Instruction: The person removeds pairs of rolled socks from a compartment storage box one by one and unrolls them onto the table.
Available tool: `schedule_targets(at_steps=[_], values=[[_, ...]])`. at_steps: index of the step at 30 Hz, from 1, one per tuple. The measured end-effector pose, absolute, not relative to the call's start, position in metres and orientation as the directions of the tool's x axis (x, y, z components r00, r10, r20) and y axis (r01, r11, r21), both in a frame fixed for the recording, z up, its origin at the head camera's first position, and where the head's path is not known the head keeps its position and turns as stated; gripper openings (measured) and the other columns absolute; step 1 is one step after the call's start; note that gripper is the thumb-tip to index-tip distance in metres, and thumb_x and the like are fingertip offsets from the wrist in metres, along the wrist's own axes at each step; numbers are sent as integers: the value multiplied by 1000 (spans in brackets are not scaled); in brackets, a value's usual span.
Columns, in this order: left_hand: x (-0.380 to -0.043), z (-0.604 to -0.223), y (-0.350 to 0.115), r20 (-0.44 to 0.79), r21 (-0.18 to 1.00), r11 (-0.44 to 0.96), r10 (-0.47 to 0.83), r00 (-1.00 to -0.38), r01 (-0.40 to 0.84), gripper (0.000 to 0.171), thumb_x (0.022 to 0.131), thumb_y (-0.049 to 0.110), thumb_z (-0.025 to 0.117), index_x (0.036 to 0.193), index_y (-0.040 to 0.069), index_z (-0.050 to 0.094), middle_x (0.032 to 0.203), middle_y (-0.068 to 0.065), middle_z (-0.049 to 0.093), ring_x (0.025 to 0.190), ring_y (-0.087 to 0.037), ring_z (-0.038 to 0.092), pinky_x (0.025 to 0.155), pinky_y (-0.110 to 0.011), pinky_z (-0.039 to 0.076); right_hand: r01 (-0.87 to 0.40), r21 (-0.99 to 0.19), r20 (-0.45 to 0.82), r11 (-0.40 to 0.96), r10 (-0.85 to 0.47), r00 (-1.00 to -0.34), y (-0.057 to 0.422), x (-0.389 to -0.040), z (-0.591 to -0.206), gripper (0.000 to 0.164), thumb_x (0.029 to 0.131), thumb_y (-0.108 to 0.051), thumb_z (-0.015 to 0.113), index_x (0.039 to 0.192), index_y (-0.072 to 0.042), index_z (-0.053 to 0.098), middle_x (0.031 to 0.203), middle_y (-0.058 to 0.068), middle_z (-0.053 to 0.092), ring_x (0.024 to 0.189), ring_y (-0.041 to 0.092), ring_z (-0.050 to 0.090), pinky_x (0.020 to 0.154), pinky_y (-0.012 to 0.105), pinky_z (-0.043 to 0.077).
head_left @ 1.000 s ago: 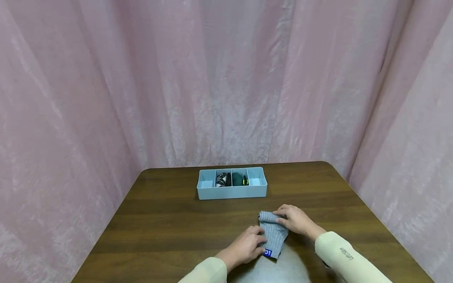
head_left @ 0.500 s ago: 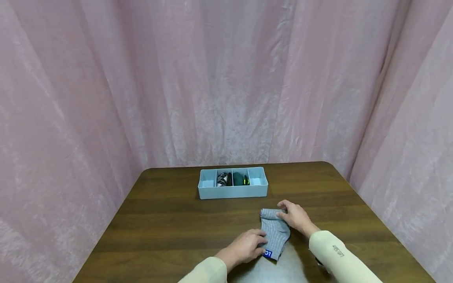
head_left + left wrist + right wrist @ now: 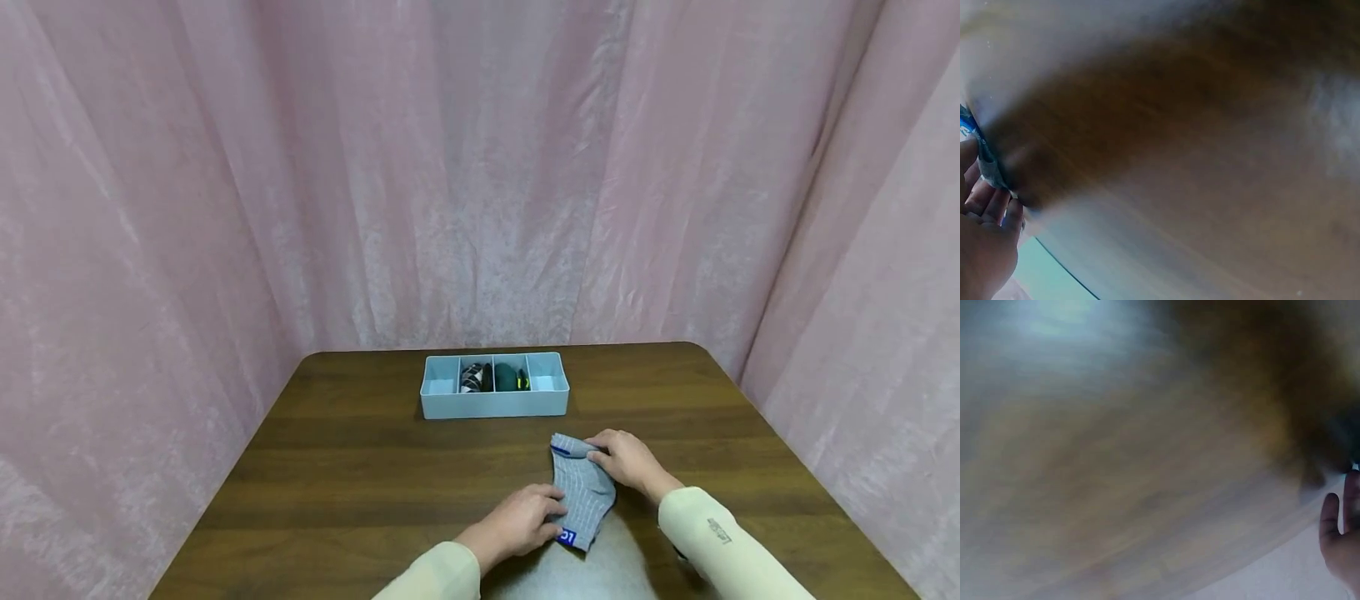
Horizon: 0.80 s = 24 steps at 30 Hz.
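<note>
A grey ribbed sock point(image 3: 585, 496) with pale stripes lies on the table, a blue label at its near end and its far end folded over, with a dark blue line showing there. My left hand point(image 3: 519, 521) rests its fingers along the sock's left edge, beside the label. In the left wrist view, the left fingers point(image 3: 997, 203) touch the cloth's edge. At the folded far end, my right hand point(image 3: 630, 460) pinches the sock's right corner between thumb and fingers. The right wrist view catches only part of the right hand point(image 3: 1341, 531); the sock is mostly out of it.
A light blue divided box point(image 3: 495, 406) stands beyond the hands on the brown wooden table point(image 3: 360, 475). Its middle compartments hold a black-and-white patterned bundle point(image 3: 471, 379) and a dark green bundle point(image 3: 506, 377). Pink curtains point(image 3: 480, 183) surround the table.
The sock's rolled far end has shifted away from me and flattened, and a dark blue line shows there now. My right hand moved with it; the left hand has stayed nearly still.
</note>
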<state>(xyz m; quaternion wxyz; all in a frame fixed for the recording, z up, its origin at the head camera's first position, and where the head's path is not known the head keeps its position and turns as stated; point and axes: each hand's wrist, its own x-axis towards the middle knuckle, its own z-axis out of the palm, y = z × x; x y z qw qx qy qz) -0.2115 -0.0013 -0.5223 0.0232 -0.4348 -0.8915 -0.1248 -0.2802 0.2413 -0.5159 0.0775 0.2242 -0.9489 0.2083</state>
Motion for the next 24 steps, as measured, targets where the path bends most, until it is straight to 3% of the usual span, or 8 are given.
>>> schedule_targets(at_steps=[11, 17, 24], values=[[-206, -517, -2, 140, 226, 595, 764, -630, 772, 28, 92, 22, 71, 117, 11, 74, 130, -1, 63, 122, -13, 55, 102, -23, 42, -205, -436, 136, 876, -161, -978, 227, -294, -505, 20, 89, -20, 73, 102, -7, 67, 95, 10, 69, 88, 31, 65, 76, 50, 51], [-205, -515, -3, 148, 232, 588, 766, -626, 775, 27, 92, 22, 71, 118, 11, 74, 131, -1, 62, 123, -12, 55, 102, -22, 41, -345, -370, 292, 862, -245, -925, 227, -298, -509, 9, 85, -11, 74, 94, -10, 76, 95, 6, 69, 96, 34, 64, 83, 54, 49], [-205, -517, -3, 147, 217, 587, 770, -620, 780, 28, 92, 24, 71, 117, 13, 74, 131, 0, 62, 123, -12, 55, 101, -22, 42, -421, -385, 224, 821, -359, -906, 236, -301, -512, 22, 88, -9, 71, 109, -6, 75, 105, 10, 71, 102, 35, 65, 89, 53, 49]])
